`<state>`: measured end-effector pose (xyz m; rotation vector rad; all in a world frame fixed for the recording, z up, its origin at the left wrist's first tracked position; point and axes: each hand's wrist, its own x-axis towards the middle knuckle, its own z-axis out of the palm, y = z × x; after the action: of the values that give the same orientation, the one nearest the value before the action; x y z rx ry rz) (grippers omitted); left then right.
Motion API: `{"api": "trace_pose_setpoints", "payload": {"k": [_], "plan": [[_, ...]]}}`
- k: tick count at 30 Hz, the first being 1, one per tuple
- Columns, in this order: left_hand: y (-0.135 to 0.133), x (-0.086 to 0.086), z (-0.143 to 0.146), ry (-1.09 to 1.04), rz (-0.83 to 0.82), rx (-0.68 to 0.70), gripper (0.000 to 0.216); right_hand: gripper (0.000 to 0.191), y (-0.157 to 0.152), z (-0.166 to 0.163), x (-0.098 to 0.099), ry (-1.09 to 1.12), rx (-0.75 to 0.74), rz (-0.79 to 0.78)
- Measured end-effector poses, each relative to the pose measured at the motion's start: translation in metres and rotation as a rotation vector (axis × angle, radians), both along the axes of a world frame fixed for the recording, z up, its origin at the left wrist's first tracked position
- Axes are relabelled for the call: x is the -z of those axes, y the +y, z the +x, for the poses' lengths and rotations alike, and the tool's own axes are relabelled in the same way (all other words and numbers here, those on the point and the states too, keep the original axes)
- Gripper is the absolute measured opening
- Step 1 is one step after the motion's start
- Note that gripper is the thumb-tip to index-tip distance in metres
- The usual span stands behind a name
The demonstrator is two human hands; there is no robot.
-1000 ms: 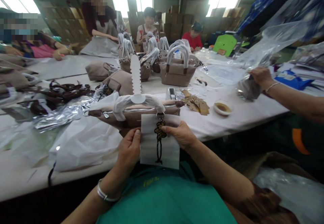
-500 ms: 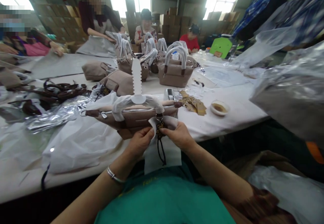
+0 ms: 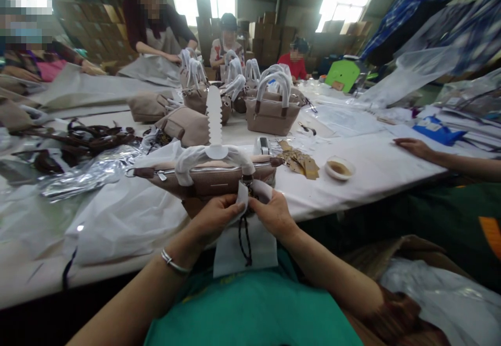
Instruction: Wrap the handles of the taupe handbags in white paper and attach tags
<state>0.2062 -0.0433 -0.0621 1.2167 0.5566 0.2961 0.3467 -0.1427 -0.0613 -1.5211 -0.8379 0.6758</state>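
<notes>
A taupe handbag [image 3: 203, 180] with white-wrapped handles lies at the table's near edge, right in front of me. From its handle ring hangs a dark braided charm [image 3: 246, 231] over a white foam sheet [image 3: 245, 244]. My left hand [image 3: 214, 219] pinches the sheet's left side and folds it round the charm's top. My right hand [image 3: 274, 213] pinches the sheet's right side against the charm. Both hands are closed on the sheet, just below the bag.
A white dust bag [image 3: 129, 221] lies left of the handbag. Several wrapped handbags [image 3: 272, 111] stand mid-table, with brown straps [image 3: 82, 140] at left. Paper tags [image 3: 301, 163] and a small dish [image 3: 340, 168] sit to the right. A co-worker's hand [image 3: 417, 147] rests on the table; other people work at the far side.
My hands have drawn together, folding the flat foam sheet inward around the charm's top. The co-worker's hand at right, earlier up holding a plastic-wrapped bag, now lies on the table without it.
</notes>
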Motion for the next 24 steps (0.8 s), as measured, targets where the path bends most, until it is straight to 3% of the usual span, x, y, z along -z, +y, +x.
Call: {"api": "trace_pose_setpoints", "payload": {"k": [3, 6, 13, 17, 19, 21, 24], "plan": [[0.004, -0.002, -0.001, 0.012, -0.177, 0.057, 0.049, 0.025, -0.001, -0.003, 0.001, 0.047, -0.011, -0.017], [-0.003, 0.002, 0.004, -0.006, -0.176, -0.002, 0.051, 0.022, -0.001, -0.006, 0.002, -0.007, 0.018, -0.027], [-0.017, 0.003, 0.007, 0.027, 0.125, -0.119, 0.043, 0.027, -0.013, 0.003, 0.0, -0.26, -0.04, -0.069], [-0.019, -0.006, 0.005, 0.133, 0.263, -0.152, 0.037, 0.019, -0.026, 0.005, -0.006, -0.442, 0.083, -0.122], [-0.022, -0.009, 0.007, 0.184, 0.343, -0.181, 0.035, 0.026, -0.029, 0.001, -0.01, -0.52, 0.143, -0.125], [-0.025, -0.009, 0.009, 0.225, 0.468, -0.223, 0.03, 0.032, -0.029, -0.005, -0.013, -0.508, 0.15, -0.099], [-0.028, -0.005, 0.011, 0.268, 0.682, -0.285, 0.024, 0.027, -0.022, -0.013, -0.013, -0.278, 0.06, -0.091]]}}
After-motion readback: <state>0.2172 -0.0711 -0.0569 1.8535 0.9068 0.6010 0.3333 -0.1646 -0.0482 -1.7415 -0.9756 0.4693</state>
